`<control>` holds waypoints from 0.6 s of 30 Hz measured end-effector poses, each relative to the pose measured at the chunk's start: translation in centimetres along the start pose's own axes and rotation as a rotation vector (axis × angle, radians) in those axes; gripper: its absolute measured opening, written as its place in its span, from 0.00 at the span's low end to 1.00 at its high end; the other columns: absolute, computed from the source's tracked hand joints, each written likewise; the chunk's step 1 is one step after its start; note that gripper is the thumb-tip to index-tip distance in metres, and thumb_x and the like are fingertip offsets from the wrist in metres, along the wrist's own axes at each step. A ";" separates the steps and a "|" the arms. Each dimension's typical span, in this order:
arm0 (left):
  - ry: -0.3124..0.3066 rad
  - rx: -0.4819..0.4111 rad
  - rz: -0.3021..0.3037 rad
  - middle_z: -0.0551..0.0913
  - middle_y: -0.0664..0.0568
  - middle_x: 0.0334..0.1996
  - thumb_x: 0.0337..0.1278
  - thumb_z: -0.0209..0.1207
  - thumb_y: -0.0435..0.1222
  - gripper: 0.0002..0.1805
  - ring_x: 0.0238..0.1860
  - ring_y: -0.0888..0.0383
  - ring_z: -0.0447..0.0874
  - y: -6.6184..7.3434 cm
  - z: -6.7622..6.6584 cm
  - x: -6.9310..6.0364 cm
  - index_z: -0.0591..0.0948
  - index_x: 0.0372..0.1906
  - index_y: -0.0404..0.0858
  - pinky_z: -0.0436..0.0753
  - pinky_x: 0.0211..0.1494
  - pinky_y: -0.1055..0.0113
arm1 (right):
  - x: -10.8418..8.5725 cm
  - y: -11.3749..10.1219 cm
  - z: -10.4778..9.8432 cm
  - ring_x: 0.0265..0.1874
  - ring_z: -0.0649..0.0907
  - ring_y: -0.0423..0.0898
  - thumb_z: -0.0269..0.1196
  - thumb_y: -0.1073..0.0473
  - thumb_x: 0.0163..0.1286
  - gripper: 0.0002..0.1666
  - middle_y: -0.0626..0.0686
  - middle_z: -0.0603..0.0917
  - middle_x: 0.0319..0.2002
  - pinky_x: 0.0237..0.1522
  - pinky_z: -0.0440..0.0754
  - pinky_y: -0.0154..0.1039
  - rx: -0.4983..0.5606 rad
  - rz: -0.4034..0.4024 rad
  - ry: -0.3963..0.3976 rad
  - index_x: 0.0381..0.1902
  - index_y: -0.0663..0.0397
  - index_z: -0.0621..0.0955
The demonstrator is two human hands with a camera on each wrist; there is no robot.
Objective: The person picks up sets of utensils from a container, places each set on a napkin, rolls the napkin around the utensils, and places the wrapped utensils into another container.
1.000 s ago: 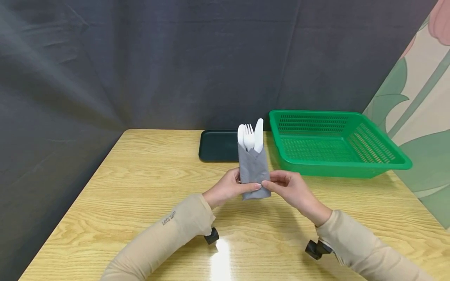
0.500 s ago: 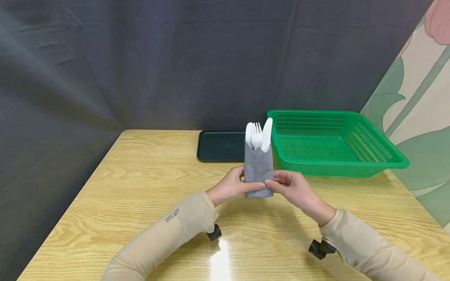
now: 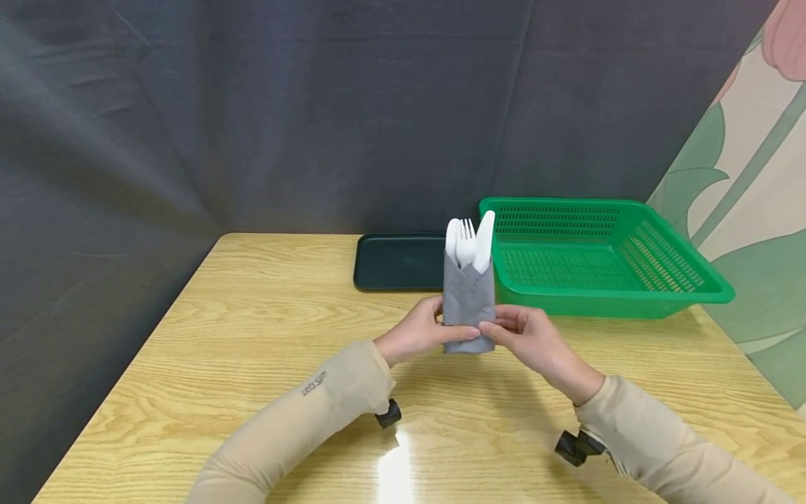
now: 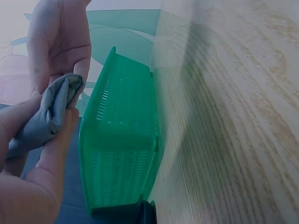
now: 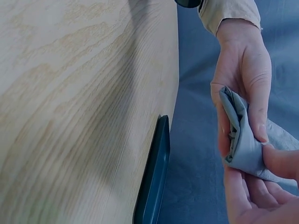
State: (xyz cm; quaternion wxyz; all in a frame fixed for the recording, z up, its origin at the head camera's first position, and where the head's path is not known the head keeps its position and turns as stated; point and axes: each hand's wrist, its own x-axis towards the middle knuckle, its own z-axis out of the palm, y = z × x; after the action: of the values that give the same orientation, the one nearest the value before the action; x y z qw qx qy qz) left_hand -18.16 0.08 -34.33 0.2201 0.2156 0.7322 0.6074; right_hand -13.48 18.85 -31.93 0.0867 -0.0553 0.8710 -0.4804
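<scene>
A grey folded napkin (image 3: pixel 469 297) stands upright above the table, held up between both hands. Out of its top stick a white fork (image 3: pixel 466 248), a white knife (image 3: pixel 484 241) and, at the left, another white utensil with a rounded end (image 3: pixel 451 239). My left hand (image 3: pixel 425 330) grips the napkin's lower left side, thumb across the front. My right hand (image 3: pixel 535 343) pinches the lower right edge, its thumb tip close to the left one. Both wrist views show the napkin's folded bottom end (image 4: pixel 51 112) between thumbs and fingers; the utensils are hidden there.
A dark rectangular tray (image 3: pixel 399 262) lies at the table's back edge, its right end behind the napkin. Right of it stands a green perforated plastic basket (image 3: pixel 604 304). A dark curtain (image 3: pixel 315 126) hangs behind the wooden table (image 3: pixel 252 322).
Both hands have shifted slightly to the right with the napkin and utensils, most of it in the first half second. Their hold looks the same. Tray and basket stay put.
</scene>
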 end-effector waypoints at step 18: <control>0.048 -0.230 -0.049 0.76 0.41 0.53 0.67 0.49 0.44 0.21 0.50 0.48 0.82 0.3 -1.2 3.6 0.71 0.58 0.35 0.82 0.53 0.61 | 0.7 0.8 -3.8 0.35 0.80 0.25 0.54 0.51 0.71 0.32 0.66 0.79 0.53 0.45 0.83 0.32 0.043 0.028 0.098 0.62 0.72 0.67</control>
State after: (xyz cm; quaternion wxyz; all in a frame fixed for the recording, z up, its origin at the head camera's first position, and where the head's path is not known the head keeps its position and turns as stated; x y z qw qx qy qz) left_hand -21.80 1.28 -34.05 0.2405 0.1564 0.6678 0.6868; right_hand -14.95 22.27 -30.67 0.0521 -0.0175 0.8643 -0.4999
